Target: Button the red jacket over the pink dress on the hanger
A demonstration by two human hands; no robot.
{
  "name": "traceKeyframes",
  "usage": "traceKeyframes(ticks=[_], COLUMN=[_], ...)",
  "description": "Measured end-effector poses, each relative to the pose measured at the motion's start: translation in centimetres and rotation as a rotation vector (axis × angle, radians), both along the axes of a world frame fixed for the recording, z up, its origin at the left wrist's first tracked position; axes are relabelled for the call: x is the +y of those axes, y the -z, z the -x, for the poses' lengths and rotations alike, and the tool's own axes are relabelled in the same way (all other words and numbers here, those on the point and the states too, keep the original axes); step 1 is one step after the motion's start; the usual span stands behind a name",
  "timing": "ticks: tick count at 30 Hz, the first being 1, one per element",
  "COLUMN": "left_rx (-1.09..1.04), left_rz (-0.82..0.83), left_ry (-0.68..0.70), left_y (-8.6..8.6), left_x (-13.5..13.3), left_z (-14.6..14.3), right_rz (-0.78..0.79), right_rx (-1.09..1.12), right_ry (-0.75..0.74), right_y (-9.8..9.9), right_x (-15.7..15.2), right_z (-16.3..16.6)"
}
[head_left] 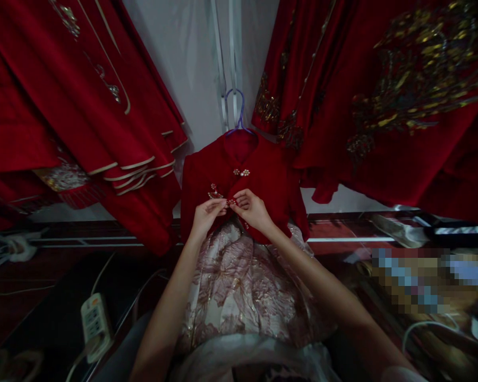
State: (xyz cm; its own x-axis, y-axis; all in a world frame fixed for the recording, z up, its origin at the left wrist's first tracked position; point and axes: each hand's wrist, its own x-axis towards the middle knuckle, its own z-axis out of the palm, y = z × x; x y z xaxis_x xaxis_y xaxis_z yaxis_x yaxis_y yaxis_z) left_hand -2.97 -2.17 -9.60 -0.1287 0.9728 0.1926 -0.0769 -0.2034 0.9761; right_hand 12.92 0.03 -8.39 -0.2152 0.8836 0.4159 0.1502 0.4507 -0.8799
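Observation:
A small red jacket (211, 159) hangs on a blue-purple hanger (242, 109) in front of me. Two jewelled ornaments show on it: a clasp (241, 172) below the collar and a brooch-like piece (214, 192) on the chest. At the jacket's front, my left hand (209, 215) pinches one end of a jewelled clasp (231, 202). My right hand (253, 211) pinches its other end, thumb and fingertips close to the left ones. Whether the clasp's halves are joined cannot be made out. Below the jacket hangs a pale skirt (239, 281) with a pinkish floral pattern.
Red garments with pale trim (115, 122) hang at the left, and red garments with gold embroidery (410, 69) at the right. A power strip (95, 326) with cords lies at lower left. Metal rack poles (219, 53) stand behind the hanger. Blurred items lie at lower right.

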Motion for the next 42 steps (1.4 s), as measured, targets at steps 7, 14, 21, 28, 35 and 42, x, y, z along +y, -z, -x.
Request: traceKeyframes(ticks=[7, 14, 21, 28, 35, 42], left_rx=[0.054, 0.012, -0.019, 0.064, 0.143, 0.201], left_rz=[-0.191, -0.148, -0.132, -0.171, -0.239, -0.228], left_ry=[-0.334, -0.261, -0.247, -0.273, -0.288, -0.241], left_y=[1.1, 1.5, 1.1, 0.7, 0.9, 2.3], left_x=[4.0, 4.5, 4.7, 4.7, 4.8, 4.2], left_z=[1.7, 1.7, 1.5, 1.4, 1.8, 2.3], right_rz=[0.058, 0.026, -0.007, -0.048, -0.062, -0.057], right_rx=[0.076, 0.129, 0.097, 0.108, 0.085, -0.039], right_ry=[0.001, -0.017, 0.067, 0.118, 0.143, 0.030], right_y=[1.0, 1.2, 1.3, 1.2, 0.9, 1.1], right_x=[3.5, 4.9, 5.1, 5.0, 4.9, 3.6], right_z=[1.2, 2.9, 3.8, 4.5, 4.7, 2.7])
